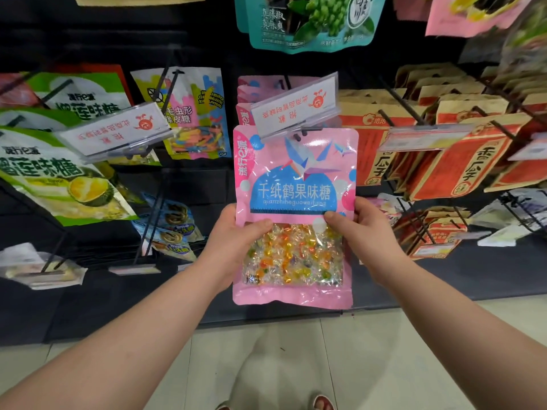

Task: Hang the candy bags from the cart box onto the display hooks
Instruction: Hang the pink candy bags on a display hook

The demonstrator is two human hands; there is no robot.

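Left hand and right hand pinch the glossy pink plastic candy bag by its sides — likely light, slippery, floppy above the fingers.

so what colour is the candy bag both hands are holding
Pink with a blue label panel, seen in the head view: candy bag.

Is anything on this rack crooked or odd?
Yes. The tag over the pink bag and the left tag are flipped up, so their red print reads upside down. The bag, held by the left hand and right hand, looks straight and intact.
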